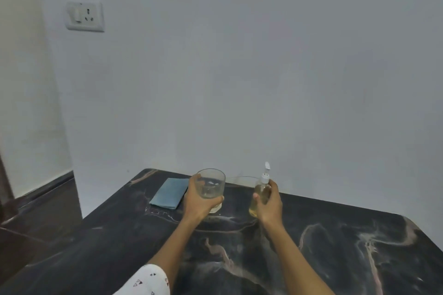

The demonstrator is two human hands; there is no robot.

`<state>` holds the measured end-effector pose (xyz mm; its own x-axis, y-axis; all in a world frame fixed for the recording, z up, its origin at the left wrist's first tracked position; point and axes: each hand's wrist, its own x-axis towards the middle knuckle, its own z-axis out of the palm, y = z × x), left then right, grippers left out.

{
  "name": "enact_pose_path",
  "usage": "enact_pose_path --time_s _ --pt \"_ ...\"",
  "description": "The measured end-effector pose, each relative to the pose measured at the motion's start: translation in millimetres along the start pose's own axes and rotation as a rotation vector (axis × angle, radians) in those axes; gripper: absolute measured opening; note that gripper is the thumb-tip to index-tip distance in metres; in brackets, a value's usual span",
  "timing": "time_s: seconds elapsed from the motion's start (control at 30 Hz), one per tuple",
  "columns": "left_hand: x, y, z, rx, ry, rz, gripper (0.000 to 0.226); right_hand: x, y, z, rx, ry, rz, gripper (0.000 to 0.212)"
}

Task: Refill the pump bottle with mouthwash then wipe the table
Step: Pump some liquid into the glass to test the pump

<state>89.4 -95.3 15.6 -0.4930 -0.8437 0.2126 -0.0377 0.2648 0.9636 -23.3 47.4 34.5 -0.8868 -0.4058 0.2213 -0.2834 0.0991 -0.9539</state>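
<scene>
The clear pump bottle of yellowish mouthwash (260, 195), gripped upright above the dark marbled table (335, 246) by the right hand (269, 201), and the fragile, slippery clear glass tumbler (211, 187), clasped by the left hand (200, 201), are best held mid-body.

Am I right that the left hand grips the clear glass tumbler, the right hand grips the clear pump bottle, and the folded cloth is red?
Not quite: the head view shows the folded cloth is blue, not red. The rest stands.
</scene>
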Motion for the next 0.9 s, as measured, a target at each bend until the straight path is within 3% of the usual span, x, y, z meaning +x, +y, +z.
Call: enact_pose_path --time_s 0.3,0.9 --pt "32.7 -21.8 38.6 0.056 -0.01 -0.017 0.096 27.3 16.5 16.8 -0.033 -0.007 0.004 0.051" --pt "45.0 -41.1 43.2 0.083 -0.03 -0.004 0.099 34.9 41.1 30.9 -0.16 -0.068 -0.069 0.06"
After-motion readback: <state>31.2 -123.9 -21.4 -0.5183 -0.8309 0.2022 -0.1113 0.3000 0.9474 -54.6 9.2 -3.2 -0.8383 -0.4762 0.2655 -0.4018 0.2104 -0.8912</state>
